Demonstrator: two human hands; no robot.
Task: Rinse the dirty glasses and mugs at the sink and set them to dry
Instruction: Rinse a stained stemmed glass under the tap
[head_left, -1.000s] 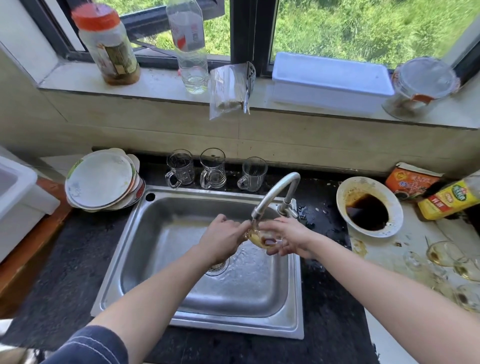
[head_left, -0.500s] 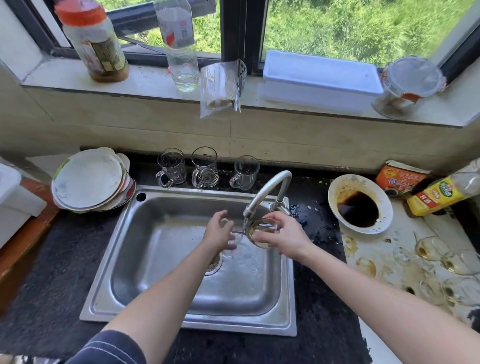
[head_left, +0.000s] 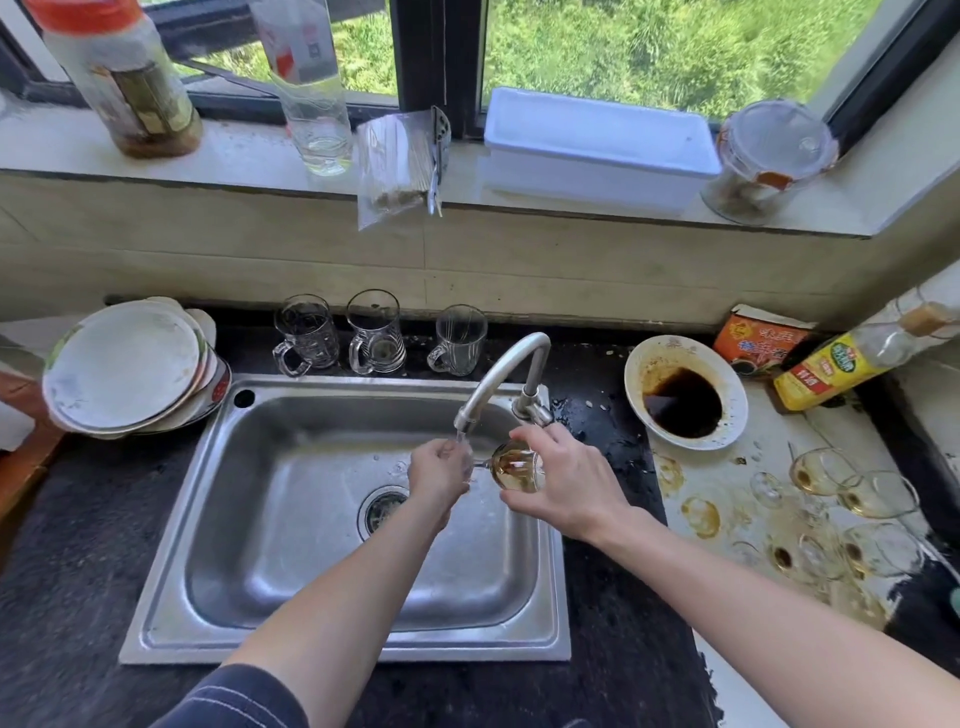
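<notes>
While the water runs from the tap (head_left: 470, 415), I see the wine glass (head_left: 514, 467) lying on its side over the sink (head_left: 291, 519), and the coming move depends on this position. Its long axis goes from left to right: the thin stem points to the left, and the round bowl, with a brown stain inside, is at the right. The left hand (head_left: 439, 475) is curled round the stem end, and the right hand (head_left: 566, 483) holds the bowl between thumb and fingers. So both hands are closed on the same glass and neither is free. The stream falls just left of the bowl, onto the stem and the fingers of the left hand, not into the bowl. Which way the mouth of the glass faces I cannot tell for sure; it seems turned toward the right palm.

I judge that the rinsing of this glass is not finished, because the stain sits in the bowl. For the next move the bowl must come under the stream, so the glass should slide a little to the left along its own axis, or tip with the mouth up. The right hand is nearer to the part that needs water and should lead. Three mugs (head_left: 376, 332) stand in a row on the table just behind the sink, and other dirty glasses (head_left: 831, 499) wait on the table at the right.
</notes>
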